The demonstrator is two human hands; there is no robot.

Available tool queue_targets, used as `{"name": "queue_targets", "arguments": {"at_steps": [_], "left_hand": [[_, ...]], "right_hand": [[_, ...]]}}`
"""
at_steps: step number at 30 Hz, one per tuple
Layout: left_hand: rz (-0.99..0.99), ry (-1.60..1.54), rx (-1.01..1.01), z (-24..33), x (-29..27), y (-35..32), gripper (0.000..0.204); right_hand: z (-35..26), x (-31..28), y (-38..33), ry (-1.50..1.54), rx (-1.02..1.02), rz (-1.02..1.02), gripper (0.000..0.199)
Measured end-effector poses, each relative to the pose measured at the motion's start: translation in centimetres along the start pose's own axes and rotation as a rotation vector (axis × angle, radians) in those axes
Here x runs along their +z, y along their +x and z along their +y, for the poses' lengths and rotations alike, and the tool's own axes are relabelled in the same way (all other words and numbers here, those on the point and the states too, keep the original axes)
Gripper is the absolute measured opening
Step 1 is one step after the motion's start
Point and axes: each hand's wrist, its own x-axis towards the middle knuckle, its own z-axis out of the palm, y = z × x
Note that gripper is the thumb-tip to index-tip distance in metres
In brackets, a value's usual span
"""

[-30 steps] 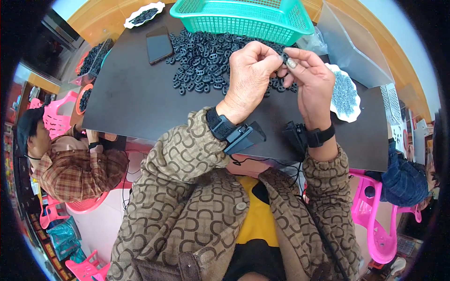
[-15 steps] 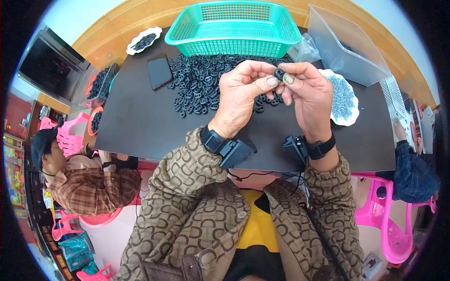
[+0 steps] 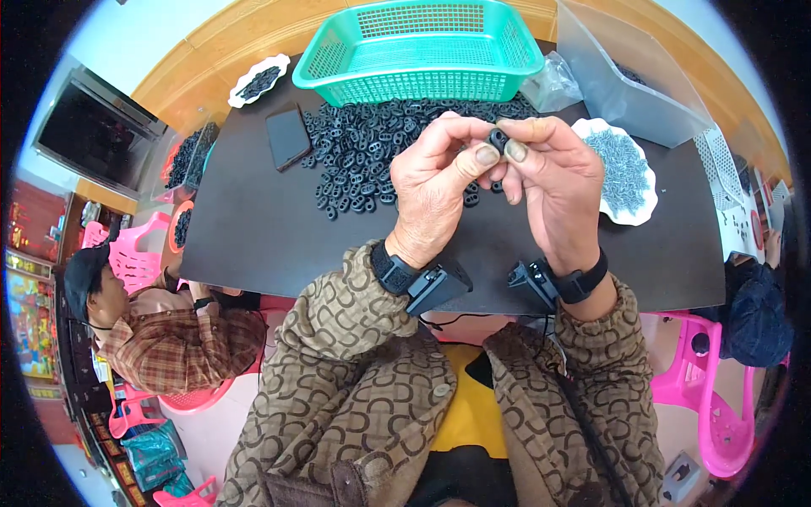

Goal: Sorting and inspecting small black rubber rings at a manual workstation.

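Observation:
Above the dark table, my two hands meet fingertip to fingertip around a small black cord lock [image 3: 498,139] with a round opening at its end. My left hand [image 3: 429,182] pinches it from the left between thumb and index finger. From the other side, the thumb and index finger of my right hand [image 3: 562,186] press on it. Fingertips hide part of the piece. Behind and left of my hands spreads a pile of black two-hole cord lock pieces [image 3: 359,165]. Right of my right hand, a white scalloped plate [image 3: 635,216] holds many small metal springs [image 3: 619,171].
A green basket [image 3: 405,89] stands behind the pile. A dark phone [image 3: 289,137] and a small plate [image 3: 240,99] of black parts lie left. A clear bin [image 3: 629,97] and plastic bag [image 3: 553,84] stand right. One person [image 3: 173,342] sits left; another's blue sleeve [image 3: 754,313] shows right.
The view has shifted slightly. Both hands keep their pinch on the cord lock, which is turned a little so that its round opening shows more. The right-hand person's hand has moved.

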Motion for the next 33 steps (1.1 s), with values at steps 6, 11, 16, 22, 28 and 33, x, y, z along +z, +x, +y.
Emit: {"name": "queue_targets", "arguments": {"at_steps": [6,11,16,22,28,33], "left_hand": [[-0.025,-0.021,0.051,-2.1,-1.1,0.0,0.018],[-0.033,-0.045,0.019,-2.4,-1.9,0.5,0.015],[-0.059,-0.103,0.026,-2.5,-1.4,1.1,0.014],[-0.017,-0.134,0.055,-2.8,0.4,0.5,0.013],[0.029,0.161,-0.219,-2.3,-1.7,-1.2,0.025],[0.218,0.192,-0.320,-2.5,-2.9,-3.2,0.017]], "right_hand": [[1.7,-0.9,-0.3,0.040,-0.004,0.013,0.020],[2.5,-1.9,0.1,0.022,-0.008,-0.053,0.021],[2.0,-2.0,0.6,-0.025,-0.029,-0.079,0.022],[1.1,-2.0,-0.3,-0.084,-0.016,-0.025,0.019],[-1.1,-4.7,-2.1,-0.228,0.057,0.259,0.020],[-12.0,-13.1,6.2,-0.640,-0.085,0.288,0.020]]}}
